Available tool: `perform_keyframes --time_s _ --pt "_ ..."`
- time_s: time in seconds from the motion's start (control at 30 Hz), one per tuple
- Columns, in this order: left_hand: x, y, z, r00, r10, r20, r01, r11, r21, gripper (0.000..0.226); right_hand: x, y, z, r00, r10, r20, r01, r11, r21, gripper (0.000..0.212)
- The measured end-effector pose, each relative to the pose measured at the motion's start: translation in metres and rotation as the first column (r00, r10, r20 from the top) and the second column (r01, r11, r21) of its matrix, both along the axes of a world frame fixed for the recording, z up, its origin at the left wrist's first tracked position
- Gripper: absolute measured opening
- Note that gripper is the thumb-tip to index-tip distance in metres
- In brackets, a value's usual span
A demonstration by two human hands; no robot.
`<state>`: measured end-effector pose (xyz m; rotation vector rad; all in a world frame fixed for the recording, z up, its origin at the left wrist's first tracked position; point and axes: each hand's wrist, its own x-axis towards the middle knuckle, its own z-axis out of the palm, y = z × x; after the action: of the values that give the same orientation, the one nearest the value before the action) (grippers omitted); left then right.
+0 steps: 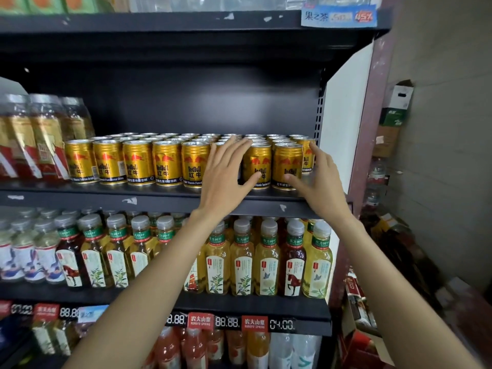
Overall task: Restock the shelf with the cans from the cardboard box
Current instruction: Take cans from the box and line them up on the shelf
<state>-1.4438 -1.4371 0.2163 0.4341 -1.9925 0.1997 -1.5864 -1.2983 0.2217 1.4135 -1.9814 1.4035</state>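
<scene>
Hands first: the left hand (226, 171) is spread with fingers straight, laid against the front row of gold cans (138, 162), its thumb resting on the second can from the right (257, 166). Right hand (314, 177), also with straight fingers, cups the rightmost front can (286, 166), thumb on its face and fingers reaching past its right side; neither hand grips anything. That can stands directly ahead of the right hand, which is the nearer to it. Every can stands upright, long axis vertical, label facing outward, on the middle shelf (159, 199). Behind the rightmost front can, further rows run back to the shelf's dark rear panel. Judged from this, the coming move is a squaring push rearward. No cardboard box of cans is clearly identifiable.
</scene>
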Motion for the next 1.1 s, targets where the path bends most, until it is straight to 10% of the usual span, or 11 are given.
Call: perform_keyframes --time_s 0.2,0.33,0.5,0.73,1.1 --pt "0.034 0.066 -0.042 0.899 -0.209 -0.385 0.278 0.951 0.132 0.019 0.046 0.047 -0.053 0.981 0.011 -0.194 -0.086 0.920 -0.383 0.027" --pt "0.069 0.101 -0.091 0.859 -0.267 -0.438 0.414 0.865 0.283 0.017 0.070 0.071 -0.110 0.965 0.108 -0.240 -0.185 0.927 -0.327 0.017" --pt "0.126 0.121 -0.189 0.963 -0.254 -0.086 0.229 0.611 0.758 0.012 0.092 0.097 -0.210 0.956 0.293 0.026 -0.294 0.948 0.118 0.019" --pt "0.205 0.139 -0.352 0.856 -0.348 0.383 -0.230 0.407 0.884 0.032 0.148 0.126 -0.348 0.926 0.203 0.319 -0.365 0.697 0.617 0.027" --pt "0.210 0.156 -0.455 0.346 -0.691 0.634 -0.354 0.530 0.771 0.074 0.213 0.139 -0.436 0.959 0.282 -0.010 -0.027 0.127 0.992 0.052"
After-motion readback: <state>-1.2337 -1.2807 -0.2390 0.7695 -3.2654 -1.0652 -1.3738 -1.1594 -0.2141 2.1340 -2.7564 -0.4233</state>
